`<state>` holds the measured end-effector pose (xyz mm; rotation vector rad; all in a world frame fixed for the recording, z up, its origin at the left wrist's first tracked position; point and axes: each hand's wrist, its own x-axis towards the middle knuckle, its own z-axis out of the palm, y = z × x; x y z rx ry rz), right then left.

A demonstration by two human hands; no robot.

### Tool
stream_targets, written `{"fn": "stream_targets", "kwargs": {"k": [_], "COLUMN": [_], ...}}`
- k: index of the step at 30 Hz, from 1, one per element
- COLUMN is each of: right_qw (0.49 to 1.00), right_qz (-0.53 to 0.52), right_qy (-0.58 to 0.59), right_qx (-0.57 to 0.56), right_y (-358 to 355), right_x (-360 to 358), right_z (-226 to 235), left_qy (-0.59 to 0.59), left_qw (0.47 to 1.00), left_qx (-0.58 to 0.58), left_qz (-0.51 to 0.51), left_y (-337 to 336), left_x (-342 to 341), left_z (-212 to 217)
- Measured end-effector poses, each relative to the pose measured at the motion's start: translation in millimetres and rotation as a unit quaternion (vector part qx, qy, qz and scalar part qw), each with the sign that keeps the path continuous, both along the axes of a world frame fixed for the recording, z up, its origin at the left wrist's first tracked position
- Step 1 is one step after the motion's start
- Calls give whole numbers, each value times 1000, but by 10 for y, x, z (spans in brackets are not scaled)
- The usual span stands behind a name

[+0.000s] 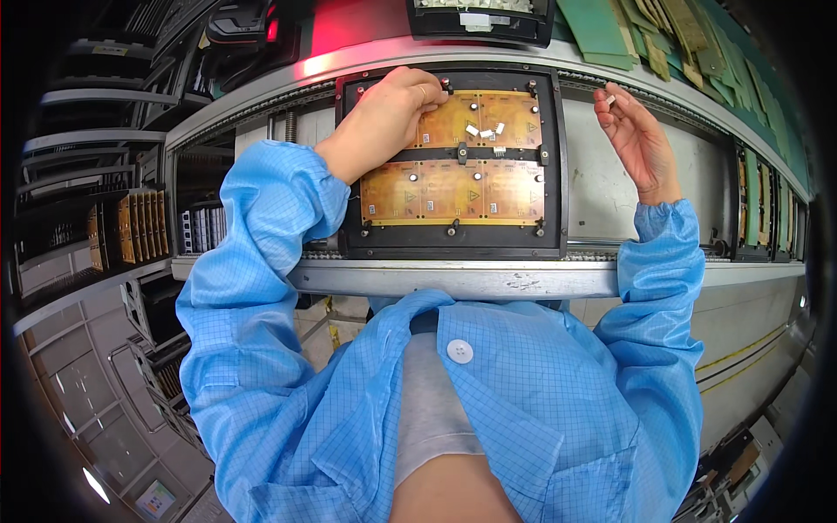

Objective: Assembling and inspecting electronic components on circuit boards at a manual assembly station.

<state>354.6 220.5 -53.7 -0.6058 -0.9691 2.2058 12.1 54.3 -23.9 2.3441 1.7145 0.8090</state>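
My right hand (641,144) pinches a white connector (611,100); my left hand (392,112), curled, its grip hidden, hovers over the circuit boards (452,193); I'd best square each connector before pressing.

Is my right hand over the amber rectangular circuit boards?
No, your right hand is off to the right of the black rectangular frame holding those circuit boards.

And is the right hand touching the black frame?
Apart. In the head view, a visible gap separates the right hand from the black frame.
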Motion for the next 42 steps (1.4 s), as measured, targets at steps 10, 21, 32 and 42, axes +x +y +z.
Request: {"fn": "stream_targets", "kwargs": {"k": [10, 21, 32, 42], "right_qw": [917, 598, 620, 626], "right_qz": [45, 25, 30, 82], "right_qy": [-234, -311, -335, -280], "right_qx": [320, 738, 709, 723], "right_y": [-361, -279, -404, -562], "right_x": [-607, -1110, -1179, -977], "right_z": [428, 262, 336, 261], "left_qy": [-60, -172, -268, -120], "left_qw": [993, 974, 926, 986], "left_qx": [-99, -137, -220, -118], "left_qz": [-13, 55, 150, 16], "left_y": [-38, -172, -464, -519], "left_x": [348, 138, -82, 237], "left_z": [217, 354, 371, 255]}}
